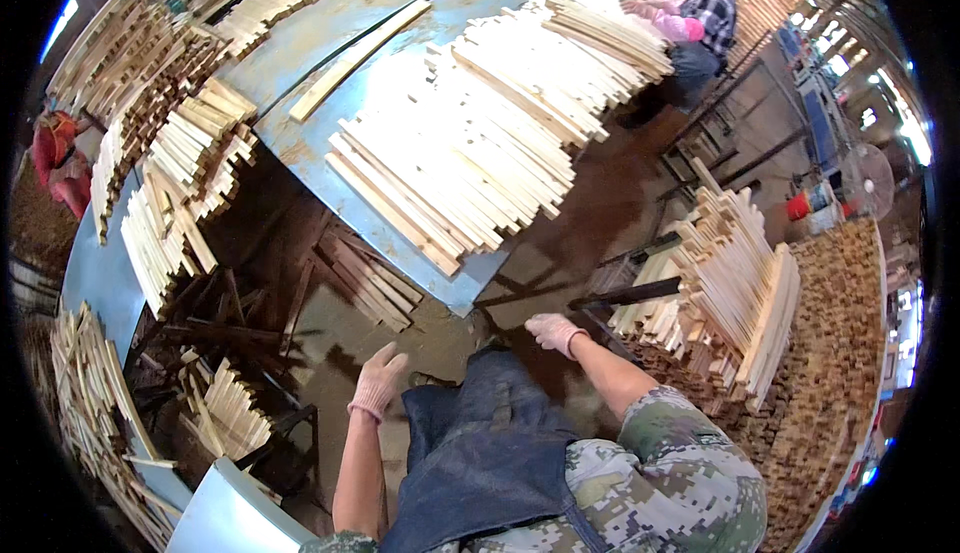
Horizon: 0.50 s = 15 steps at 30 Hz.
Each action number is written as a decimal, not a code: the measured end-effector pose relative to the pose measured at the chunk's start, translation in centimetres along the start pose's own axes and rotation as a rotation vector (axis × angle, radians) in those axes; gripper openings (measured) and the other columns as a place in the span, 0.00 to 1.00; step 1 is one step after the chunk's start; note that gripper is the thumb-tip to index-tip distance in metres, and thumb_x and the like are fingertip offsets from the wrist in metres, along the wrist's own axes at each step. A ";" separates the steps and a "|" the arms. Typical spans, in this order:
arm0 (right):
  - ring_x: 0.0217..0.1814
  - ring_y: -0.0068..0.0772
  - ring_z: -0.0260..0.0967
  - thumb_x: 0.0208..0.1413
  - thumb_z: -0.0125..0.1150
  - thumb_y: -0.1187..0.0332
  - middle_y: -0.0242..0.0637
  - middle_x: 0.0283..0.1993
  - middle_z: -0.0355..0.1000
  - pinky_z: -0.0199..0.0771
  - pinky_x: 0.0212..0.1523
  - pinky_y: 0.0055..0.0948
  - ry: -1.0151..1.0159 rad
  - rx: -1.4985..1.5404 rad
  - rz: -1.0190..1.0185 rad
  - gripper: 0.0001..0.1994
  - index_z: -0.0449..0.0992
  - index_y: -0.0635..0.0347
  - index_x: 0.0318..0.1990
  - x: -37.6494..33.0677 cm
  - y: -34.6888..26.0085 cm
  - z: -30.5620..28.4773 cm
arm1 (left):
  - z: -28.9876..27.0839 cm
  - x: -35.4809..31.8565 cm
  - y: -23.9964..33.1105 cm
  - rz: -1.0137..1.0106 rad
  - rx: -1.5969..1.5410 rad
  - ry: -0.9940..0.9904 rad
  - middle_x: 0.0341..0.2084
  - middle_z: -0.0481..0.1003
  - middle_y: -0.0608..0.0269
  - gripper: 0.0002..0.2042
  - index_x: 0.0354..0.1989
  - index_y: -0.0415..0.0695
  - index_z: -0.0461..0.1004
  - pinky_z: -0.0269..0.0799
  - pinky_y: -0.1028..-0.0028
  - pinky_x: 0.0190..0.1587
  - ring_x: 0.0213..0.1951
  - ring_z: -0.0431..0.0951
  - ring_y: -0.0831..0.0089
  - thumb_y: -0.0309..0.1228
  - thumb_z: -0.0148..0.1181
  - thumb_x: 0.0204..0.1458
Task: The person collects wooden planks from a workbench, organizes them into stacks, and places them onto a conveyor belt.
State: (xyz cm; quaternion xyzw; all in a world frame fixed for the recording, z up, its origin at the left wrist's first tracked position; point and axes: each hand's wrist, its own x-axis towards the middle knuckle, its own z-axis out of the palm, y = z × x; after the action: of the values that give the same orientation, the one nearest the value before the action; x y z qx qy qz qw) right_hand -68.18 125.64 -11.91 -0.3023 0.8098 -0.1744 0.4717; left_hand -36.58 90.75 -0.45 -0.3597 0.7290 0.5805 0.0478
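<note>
My left hand point(378, 378), in a pale knitted work glove, hangs over the floor short of the table's near corner. Its fingers are loosely stretched and nothing is in them. My right hand point(552, 334), gloved the same way, reaches inward to the right of that corner, also holding nothing, its fingers loosely extended. Ahead of both hands lies a wide layer of wooden strips point(470, 123), side by side on a blue metal table point(455, 288). Strong light bleaches the middle of the layer. Neither hand touches the wood.
Stacked wooden strips point(735, 283) rest on a rack to my right, beside a large mass of stacked wood ends point(840, 323). A loose board point(360, 58) lies on the table's far left. More strip piles point(190, 143) stand leftward. A person in a checked shirt point(712, 18) works at the far right.
</note>
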 end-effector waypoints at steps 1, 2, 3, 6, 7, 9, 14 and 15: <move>0.41 0.42 0.77 0.63 0.61 0.61 0.34 0.36 0.74 0.76 0.39 0.40 0.008 -0.181 -0.119 0.07 0.73 0.51 0.41 0.9 0.1 -1.7 | 0.2 1.7 0.5 0.076 0.059 -0.016 0.64 0.75 0.37 0.32 0.65 0.31 0.73 0.65 0.65 0.70 0.69 0.73 0.52 0.46 0.59 0.61; 0.35 0.38 0.75 0.60 0.63 0.62 0.31 0.31 0.70 0.74 0.33 0.38 0.096 -0.330 -0.179 0.07 0.71 0.48 0.37 2.4 2.6 -2.7 | 0.4 3.5 1.9 0.161 0.116 -0.051 0.62 0.76 0.37 0.31 0.63 0.32 0.74 0.67 0.64 0.69 0.67 0.74 0.51 0.46 0.59 0.61; 0.32 0.35 0.71 0.62 0.63 0.60 0.29 0.29 0.67 0.70 0.30 0.37 0.106 -0.201 -0.167 0.09 0.68 0.46 0.35 3.5 2.3 -4.4 | 0.2 4.6 4.8 0.054 0.108 -0.033 0.59 0.78 0.37 0.29 0.61 0.33 0.75 0.68 0.63 0.67 0.65 0.76 0.50 0.46 0.59 0.61; 0.23 0.26 0.58 0.66 0.63 0.55 0.23 0.25 0.57 0.59 0.22 0.34 0.177 1.456 0.203 0.16 0.61 0.40 0.32 5.5 -0.5 -11.4 | 1.2 8.2 12.4 -0.182 0.084 0.054 0.51 0.81 0.36 0.26 0.56 0.37 0.78 0.72 0.60 0.62 0.60 0.79 0.47 0.47 0.58 0.61; 0.27 0.27 0.63 0.68 0.62 0.52 0.24 0.29 0.63 0.64 0.26 0.36 0.277 1.451 0.157 0.12 0.66 0.40 0.37 7.3 0.5 -13.2 | 2.0 10.7 11.8 -0.209 0.097 0.102 0.49 0.81 0.37 0.25 0.55 0.38 0.78 0.72 0.60 0.61 0.59 0.79 0.46 0.48 0.59 0.61; 0.38 0.32 0.71 0.69 0.60 0.46 0.28 0.42 0.71 0.73 0.36 0.41 0.534 1.390 0.234 0.15 0.71 0.41 0.52 9.4 -0.2 -16.7 | 3.6 15.1 11.9 -0.231 0.125 0.195 0.50 0.80 0.32 0.27 0.55 0.35 0.78 0.72 0.57 0.61 0.59 0.78 0.40 0.49 0.59 0.60; 0.53 0.32 0.73 0.70 0.57 0.54 0.34 0.54 0.76 0.75 0.57 0.37 0.759 1.215 0.034 0.20 0.75 0.57 0.60 13.9 0.5 -22.6 | 7.0 24.4 16.4 -0.475 0.058 0.360 0.63 0.71 0.27 0.37 0.67 0.29 0.68 0.66 0.52 0.69 0.64 0.72 0.35 0.51 0.57 0.62; 0.54 0.31 0.72 0.70 0.58 0.55 0.35 0.53 0.76 0.72 0.59 0.36 0.854 1.182 0.057 0.19 0.77 0.60 0.57 14.3 -1.0 -23.1 | 7.7 26.1 13.9 -0.486 0.142 0.421 0.62 0.72 0.27 0.36 0.68 0.30 0.68 0.67 0.51 0.69 0.63 0.73 0.36 0.51 0.57 0.62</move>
State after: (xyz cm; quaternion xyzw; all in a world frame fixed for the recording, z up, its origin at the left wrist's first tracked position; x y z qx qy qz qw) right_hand -93.30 115.45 -9.36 0.1183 0.7015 -0.6727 0.2034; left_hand -66.56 86.25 -4.36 -0.6310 0.6543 0.4127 0.0585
